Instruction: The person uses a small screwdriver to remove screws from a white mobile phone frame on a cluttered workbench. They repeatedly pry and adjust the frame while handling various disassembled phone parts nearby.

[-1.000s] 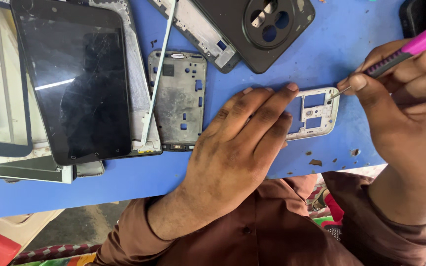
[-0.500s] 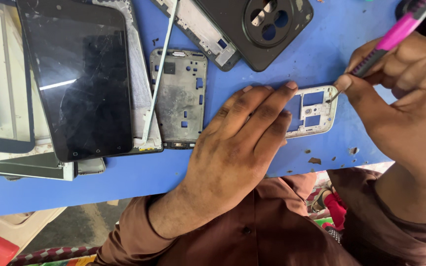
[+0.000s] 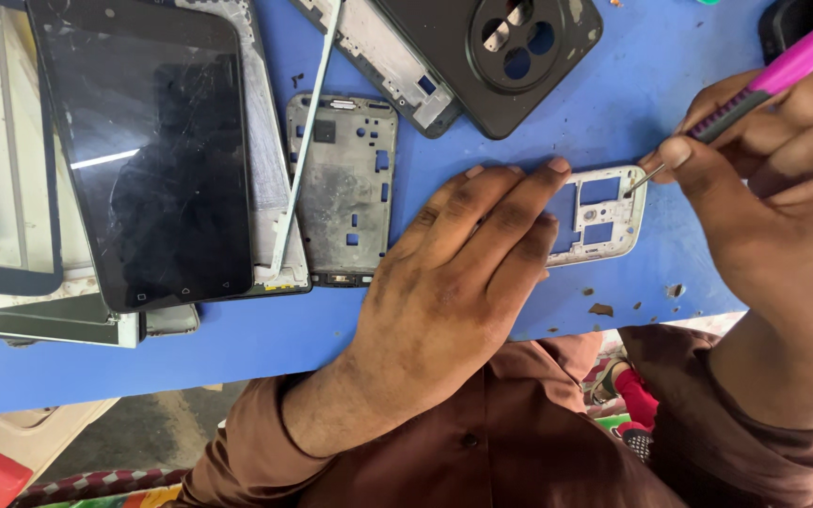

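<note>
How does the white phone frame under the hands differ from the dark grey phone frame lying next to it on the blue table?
The white frame is pale and lies sideways; the grey frame is dark and lies lengthwise. The left hand presses flat on the white frame and covers much of it, while the grey frame lies untouched and in full view. The right hand puts the tip of a pink screwdriver to the white frame only. Both are bare frames with cut-outs.

My left hand (image 3: 454, 282) is covering most of the white phone frame (image 3: 604, 212); the pink tool (image 3: 783, 66) is running off the far right edge.
</note>
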